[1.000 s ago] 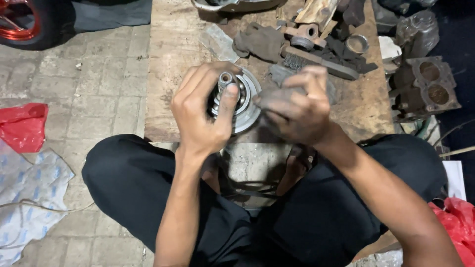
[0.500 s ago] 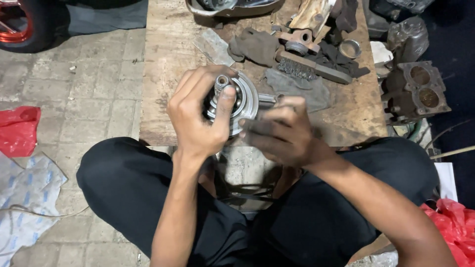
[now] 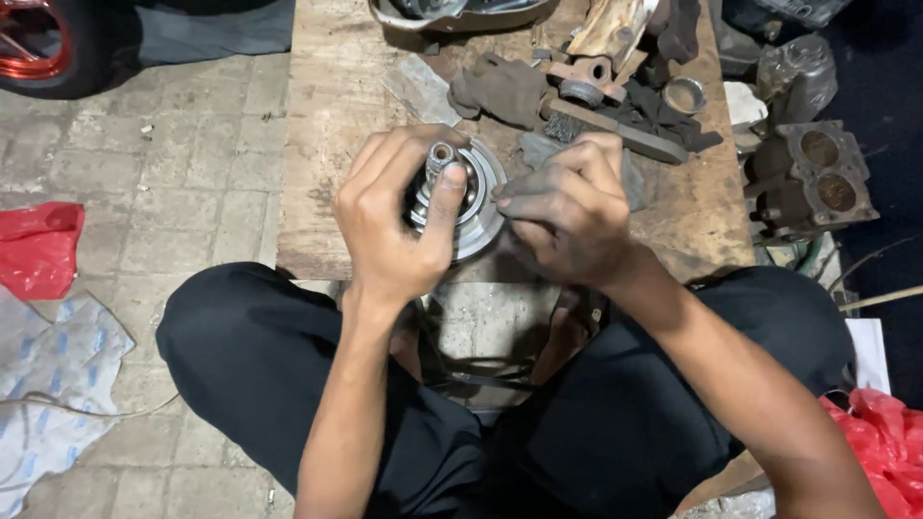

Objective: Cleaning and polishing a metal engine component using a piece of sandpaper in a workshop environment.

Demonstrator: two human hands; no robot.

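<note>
Our left hand (image 3: 394,226) closes around the upright shaft of a round silver metal hub with a flanged disc base (image 3: 468,197), which stands at the near edge of a worn wooden board (image 3: 332,125). Our right hand (image 3: 567,216), curled shut with grimy fingers, touches the disc's right rim; we cannot tell what it pinches. We sit cross-legged on grey brick paving (image 3: 144,144). Far along the board lie dark greasy metal parts (image 3: 586,91), and a dented metal pan (image 3: 461,14) holds scrap pieces. Right of the board sits a two-bore cylinder block (image 3: 817,178).
</note>
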